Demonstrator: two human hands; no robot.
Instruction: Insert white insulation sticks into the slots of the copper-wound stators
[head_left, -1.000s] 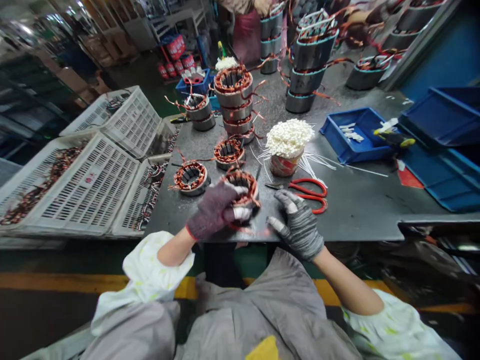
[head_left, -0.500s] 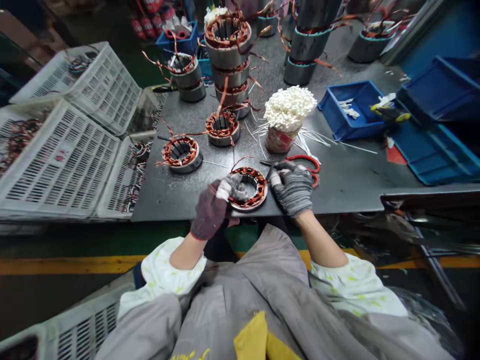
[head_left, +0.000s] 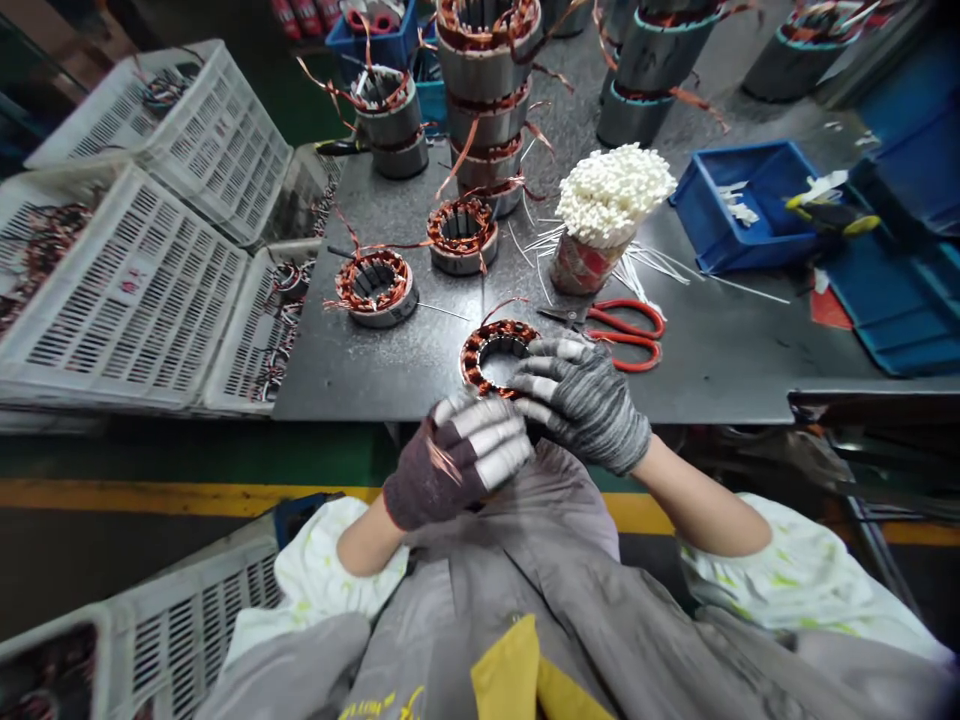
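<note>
A small motor stator point(head_left: 480, 345) with orange-brown copper windings lies near the table's front edge. My right hand point(head_left: 589, 405), in a grey striped glove, is closed over its right side with fingertips on the ring. At its front edge is my left hand point(head_left: 465, 450), in a dark glove with white finger parts. The left fingers are curled together, and copper wires point(head_left: 445, 460) stick out by the thumb; the fingertips are hidden. Red-handled scissors point(head_left: 630, 335) lie just beyond my right hand.
Two wound stators, one a copper-wound ring point(head_left: 375, 290), lie behind to the left. Taller stator stacks point(head_left: 487, 125) stand further back. A can point(head_left: 585, 265) holds white sticks, with loose ones around it. Blue bins point(head_left: 750, 250) are at right, white crates point(head_left: 157, 290) at left.
My right hand has moved from beside the scissors onto the stator's right side. My left hand has withdrawn from the ring's opening to its front edge. The scissors now lie free.
</note>
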